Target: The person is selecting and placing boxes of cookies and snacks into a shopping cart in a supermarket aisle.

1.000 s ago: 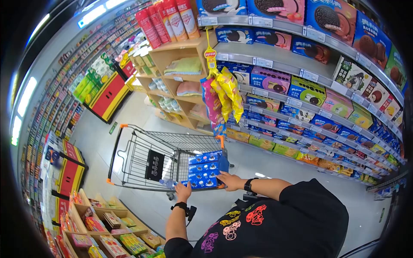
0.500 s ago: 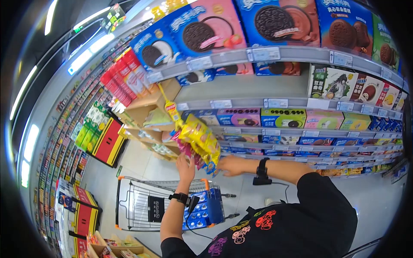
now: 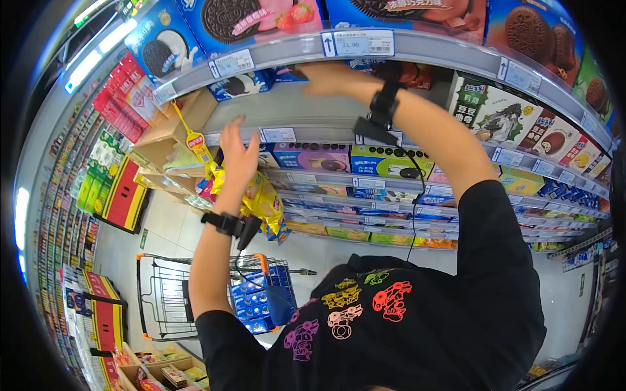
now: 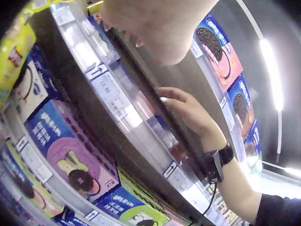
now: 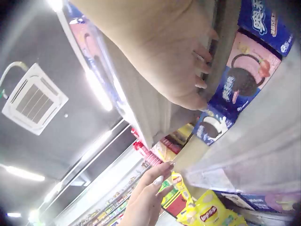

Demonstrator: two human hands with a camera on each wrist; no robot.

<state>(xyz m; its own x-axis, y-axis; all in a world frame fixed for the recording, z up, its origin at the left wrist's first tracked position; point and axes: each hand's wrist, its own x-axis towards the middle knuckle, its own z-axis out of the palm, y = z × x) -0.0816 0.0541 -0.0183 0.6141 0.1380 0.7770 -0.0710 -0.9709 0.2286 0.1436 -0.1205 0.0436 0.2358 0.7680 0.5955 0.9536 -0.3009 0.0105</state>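
There stood the pink-and-blue cardboard cookie box [image 5: 244, 73], toward the grey metal shelf's [image 3: 287, 107] left end, the right hand [image 3: 336, 79] beside it, fingers extended, contact unclear. The left hand [image 3: 240, 156] hovered at the front edge, fingers spread!

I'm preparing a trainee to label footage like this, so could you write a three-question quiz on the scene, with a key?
1. Fill in the colour: the left hand is raised beside hanging, mostly ____ snack bags.
2. Multiple choice: which hand reaches in beneath the shelf bearing the large cookie boxes?
A) left hand
B) right hand
C) neither
3. True or false: blue boxes sit in the shopping cart.

Key: 1 yellow; 2 B; 3 true.
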